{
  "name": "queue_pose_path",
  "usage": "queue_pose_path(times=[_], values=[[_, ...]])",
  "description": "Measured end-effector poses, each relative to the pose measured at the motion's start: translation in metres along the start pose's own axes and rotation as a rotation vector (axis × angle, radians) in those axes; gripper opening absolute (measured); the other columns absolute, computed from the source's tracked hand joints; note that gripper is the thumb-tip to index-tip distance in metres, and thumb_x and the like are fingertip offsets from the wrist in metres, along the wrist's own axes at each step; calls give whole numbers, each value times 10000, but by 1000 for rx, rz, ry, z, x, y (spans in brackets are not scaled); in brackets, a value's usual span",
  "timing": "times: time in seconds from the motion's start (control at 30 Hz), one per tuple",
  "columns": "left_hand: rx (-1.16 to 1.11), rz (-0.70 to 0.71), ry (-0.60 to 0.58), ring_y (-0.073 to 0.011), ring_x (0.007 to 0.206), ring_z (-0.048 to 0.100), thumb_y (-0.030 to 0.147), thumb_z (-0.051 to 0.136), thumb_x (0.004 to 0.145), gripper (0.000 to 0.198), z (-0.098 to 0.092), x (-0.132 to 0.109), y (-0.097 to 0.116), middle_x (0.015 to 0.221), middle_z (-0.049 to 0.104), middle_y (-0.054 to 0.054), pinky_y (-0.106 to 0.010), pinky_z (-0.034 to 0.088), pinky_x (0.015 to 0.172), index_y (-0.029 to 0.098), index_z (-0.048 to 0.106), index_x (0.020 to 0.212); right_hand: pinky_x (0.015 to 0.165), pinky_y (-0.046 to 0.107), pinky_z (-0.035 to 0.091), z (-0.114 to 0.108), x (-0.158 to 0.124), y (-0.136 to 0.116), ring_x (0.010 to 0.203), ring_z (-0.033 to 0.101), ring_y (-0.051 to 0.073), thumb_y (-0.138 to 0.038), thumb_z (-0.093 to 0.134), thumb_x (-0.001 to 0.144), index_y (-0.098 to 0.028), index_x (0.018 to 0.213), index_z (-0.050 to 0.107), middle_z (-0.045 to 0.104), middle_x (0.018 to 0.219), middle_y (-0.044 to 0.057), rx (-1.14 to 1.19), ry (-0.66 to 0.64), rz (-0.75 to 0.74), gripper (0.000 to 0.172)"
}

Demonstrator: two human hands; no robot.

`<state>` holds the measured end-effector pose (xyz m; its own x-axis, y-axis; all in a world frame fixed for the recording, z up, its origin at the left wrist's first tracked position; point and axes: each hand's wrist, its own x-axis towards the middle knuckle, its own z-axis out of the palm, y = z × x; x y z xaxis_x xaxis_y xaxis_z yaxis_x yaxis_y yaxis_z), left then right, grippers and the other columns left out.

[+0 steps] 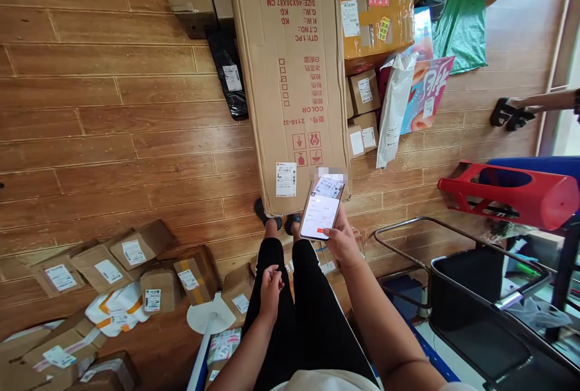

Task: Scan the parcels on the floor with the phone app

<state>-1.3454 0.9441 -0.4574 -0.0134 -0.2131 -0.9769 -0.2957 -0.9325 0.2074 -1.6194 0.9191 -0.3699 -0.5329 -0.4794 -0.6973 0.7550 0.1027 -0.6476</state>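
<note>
My right hand (pixel 342 240) is wrapped round a smartphone (pixel 319 213), with the thumb over the lower part of its lit screen. A label picture fills the top of that screen, above a white page with a small orange button. Beyond the phone lies a long brown carton (pixel 299 89) with red print, its near end by my feet. Stuck near that end is a white shipping label (pixel 286 179). My left hand (pixel 270 291) hangs over my leg, its fingers curled in with nothing seen in them.
Several small labelled boxes (pixel 106 270) lie at the lower left. Right of the carton are an orange taped box (pixel 378 16), a white parcel (pixel 394 113) and a green bag (pixel 462 28). A black chair (pixel 466 294) and a red stool (pixel 512 194) stand at the right. A person's foot (pixel 512 114) shows by the doorway.
</note>
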Motion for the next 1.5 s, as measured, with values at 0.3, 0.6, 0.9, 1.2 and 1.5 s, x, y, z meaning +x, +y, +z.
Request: queue_pose_path(times=[0.3, 0.6, 0.9, 1.2, 1.5], values=[[8, -27, 17, -125, 758, 537, 502, 779, 670, 533, 1, 0, 5, 874, 573, 3, -277, 480, 731, 202, 595, 1070, 1029, 509, 537, 2, 8, 2, 1283, 598, 351, -291, 813, 666, -362, 1392, 451, 651, 1369, 42, -18, -46, 4, 814], [13, -28, 10, -136, 758, 534, 493, 780, 690, 505, 14, 3, -1, 797, 557, 14, -279, 471, 723, 204, 607, 1066, 1053, 487, 526, -11, 13, 1, 1330, 563, 339, -241, 801, 650, -357, 1327, 503, 639, 1387, 9, -12, -55, 1, 750], [19, -30, 17, -132, 765, 535, 491, 792, 683, 502, 18, 5, -7, 847, 557, 8, -279, 477, 719, 207, 614, 1058, 1069, 492, 521, -25, 16, 1, 1345, 555, 344, -225, 811, 644, -344, 1341, 498, 631, 1418, 18, -17, -49, 24, 773], [30, -22, 17, -132, 783, 539, 476, 803, 692, 491, 20, 5, -7, 873, 566, 1, -284, 484, 727, 205, 624, 1060, 1067, 497, 518, -24, 15, 1, 1371, 533, 339, -216, 777, 647, -365, 1396, 461, 587, 1476, 11, 8, -85, 23, 826], [35, -30, 21, -132, 772, 529, 483, 803, 676, 526, 18, 8, -7, 841, 553, 8, -281, 481, 725, 200, 610, 1075, 1138, 490, 456, -26, 14, 4, 1408, 498, 315, -253, 830, 678, -376, 1425, 455, 536, 1525, 9, 3, -108, 32, 845]])
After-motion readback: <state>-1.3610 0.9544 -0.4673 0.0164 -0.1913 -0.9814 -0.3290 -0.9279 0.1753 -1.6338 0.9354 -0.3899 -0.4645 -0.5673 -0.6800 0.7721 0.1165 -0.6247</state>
